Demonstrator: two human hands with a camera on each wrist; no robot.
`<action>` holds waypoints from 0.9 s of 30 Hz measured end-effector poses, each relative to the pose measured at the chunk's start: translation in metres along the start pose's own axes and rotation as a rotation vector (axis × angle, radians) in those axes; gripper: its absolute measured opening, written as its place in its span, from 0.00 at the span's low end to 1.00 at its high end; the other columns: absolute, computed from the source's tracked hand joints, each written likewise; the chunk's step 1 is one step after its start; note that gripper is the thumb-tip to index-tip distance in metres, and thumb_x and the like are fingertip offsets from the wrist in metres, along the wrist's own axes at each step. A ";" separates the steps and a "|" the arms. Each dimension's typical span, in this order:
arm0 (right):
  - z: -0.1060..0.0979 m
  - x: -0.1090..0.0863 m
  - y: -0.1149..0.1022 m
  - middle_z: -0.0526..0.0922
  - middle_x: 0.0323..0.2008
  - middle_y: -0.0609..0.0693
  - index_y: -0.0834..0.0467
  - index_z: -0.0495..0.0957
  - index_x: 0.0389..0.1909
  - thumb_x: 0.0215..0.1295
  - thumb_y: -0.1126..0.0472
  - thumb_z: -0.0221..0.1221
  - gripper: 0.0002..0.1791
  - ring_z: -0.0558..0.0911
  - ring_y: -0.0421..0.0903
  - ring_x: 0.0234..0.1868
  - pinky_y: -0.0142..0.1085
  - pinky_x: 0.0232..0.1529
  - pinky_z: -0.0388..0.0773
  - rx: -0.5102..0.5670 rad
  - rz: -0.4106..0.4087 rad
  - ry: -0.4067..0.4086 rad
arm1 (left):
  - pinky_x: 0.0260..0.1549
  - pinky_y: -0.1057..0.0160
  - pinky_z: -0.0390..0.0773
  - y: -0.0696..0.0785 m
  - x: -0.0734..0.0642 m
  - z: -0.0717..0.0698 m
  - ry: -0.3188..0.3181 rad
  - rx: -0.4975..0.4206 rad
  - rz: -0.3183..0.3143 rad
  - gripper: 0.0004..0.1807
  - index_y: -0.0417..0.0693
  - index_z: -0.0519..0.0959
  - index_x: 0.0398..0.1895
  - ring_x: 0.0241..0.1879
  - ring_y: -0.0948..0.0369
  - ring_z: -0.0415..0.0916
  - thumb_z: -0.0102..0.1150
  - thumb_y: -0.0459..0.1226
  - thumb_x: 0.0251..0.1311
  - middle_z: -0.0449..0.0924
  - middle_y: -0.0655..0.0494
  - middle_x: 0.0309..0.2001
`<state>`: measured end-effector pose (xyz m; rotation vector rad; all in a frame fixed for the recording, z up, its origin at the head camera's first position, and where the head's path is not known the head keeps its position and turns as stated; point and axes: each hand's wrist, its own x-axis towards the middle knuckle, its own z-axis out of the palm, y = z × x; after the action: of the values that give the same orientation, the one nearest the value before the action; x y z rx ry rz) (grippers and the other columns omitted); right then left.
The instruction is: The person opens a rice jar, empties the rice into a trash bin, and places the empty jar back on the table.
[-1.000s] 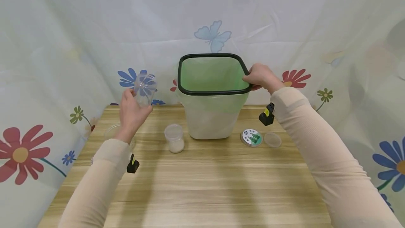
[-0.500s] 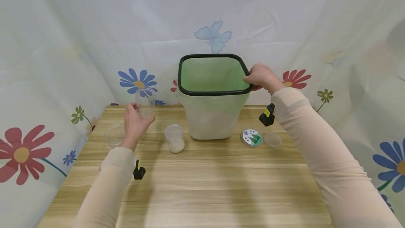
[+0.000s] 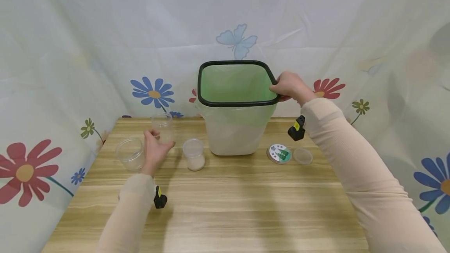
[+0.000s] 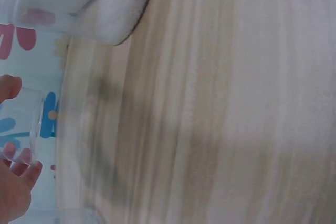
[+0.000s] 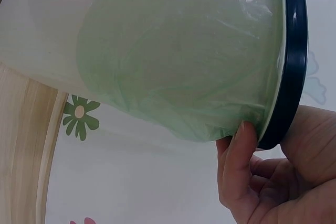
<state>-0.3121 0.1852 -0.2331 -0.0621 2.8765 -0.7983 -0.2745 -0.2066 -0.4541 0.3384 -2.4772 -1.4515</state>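
My left hand point(image 3: 156, 151) holds a clear plastic cup point(image 3: 163, 128) upright at the back left, thumb on one side and fingers on the other. Low in the left wrist view, the cup's base point(image 4: 37, 124) shows between them. On the right, my right hand point(image 3: 291, 86) grips the black rim point(image 3: 239, 104) of a whitish bin point(image 3: 232, 136) at its right corner. A thin green bag point(image 3: 235, 83) lines the bin and folds out over its top. The right wrist view shows the fingers point(image 5: 244, 150) curled under this rim, against the bag's edge.
A clear jar with white contents point(image 3: 195, 160) stands left of the bin. Farther left is a wide clear tub point(image 3: 130, 154). Right of the bin lie a round printed lid point(image 3: 279, 153) and a clear disc point(image 3: 303, 155). A flowered curtain point(image 3: 239, 11) hangs behind the wooden table point(image 3: 225, 206).
My left hand has come down and slightly right with the clear cup, lowering it toward the table. The tub beside it now shows more fully. My right hand stays on the rim.
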 end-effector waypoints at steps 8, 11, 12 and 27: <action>0.001 0.000 0.002 0.75 0.17 0.50 0.65 0.71 0.23 0.60 0.61 0.49 0.12 0.78 0.39 0.16 0.32 0.23 0.80 0.006 -0.006 0.005 | 0.56 0.50 0.67 -0.017 0.000 0.011 0.008 -0.012 -0.003 0.38 0.43 0.57 0.52 0.57 0.47 0.65 0.70 0.37 0.40 0.67 0.41 0.56; 0.001 0.000 0.003 0.75 0.17 0.50 0.65 0.72 0.23 0.60 0.61 0.49 0.12 0.78 0.39 0.16 0.32 0.23 0.80 0.006 -0.007 0.006 | 0.56 0.49 0.67 -0.021 0.000 0.014 0.007 -0.006 -0.017 0.38 0.43 0.57 0.52 0.57 0.46 0.65 0.70 0.37 0.39 0.67 0.41 0.56; 0.001 0.001 0.003 0.75 0.18 0.50 0.66 0.72 0.24 0.60 0.61 0.49 0.12 0.78 0.39 0.16 0.32 0.24 0.80 0.008 -0.008 0.005 | 0.56 0.49 0.67 -0.022 -0.001 0.014 0.006 -0.001 -0.023 0.38 0.42 0.57 0.52 0.57 0.46 0.65 0.71 0.37 0.39 0.67 0.41 0.56; 0.001 0.000 0.001 0.76 0.20 0.51 0.68 0.73 0.29 0.61 0.61 0.48 0.13 0.79 0.40 0.18 0.34 0.28 0.81 0.003 -0.004 -0.008 | 0.54 0.49 0.66 -0.033 -0.004 0.018 0.004 0.047 -0.014 0.39 0.38 0.57 0.52 0.53 0.44 0.66 0.70 0.34 0.38 0.66 0.37 0.51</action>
<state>-0.3118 0.1857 -0.2348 -0.0698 2.8682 -0.8018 -0.2738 -0.2060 -0.4919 0.3681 -2.5142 -1.3984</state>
